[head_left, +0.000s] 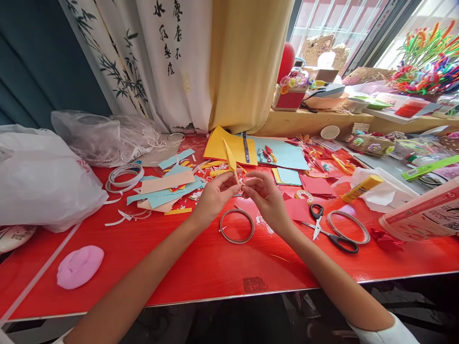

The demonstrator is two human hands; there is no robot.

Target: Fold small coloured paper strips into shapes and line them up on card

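Observation:
A narrow folded yellow paper piece [230, 155] stands upright above the red table, pinched at its lower end by my left hand [217, 196]. My right hand [264, 195] is closed, its thumb and fingertips meeting at the base of the piece, close to the left fingertips; whatever it grips there is too small to name. Just below both hands a roll of tape [237, 226] lies flat. Black-handled scissors [330, 233] lie partly open on the right, beside another tape ring [348, 227].
Cut paper strips [167, 186] lie at the left, near tape rolls [125, 177] and a pink lump [80, 266]. Yellow sheets [218, 143], red paper [317, 185], a glue stick [362, 188] and a large bottle [423, 215] are beyond or right.

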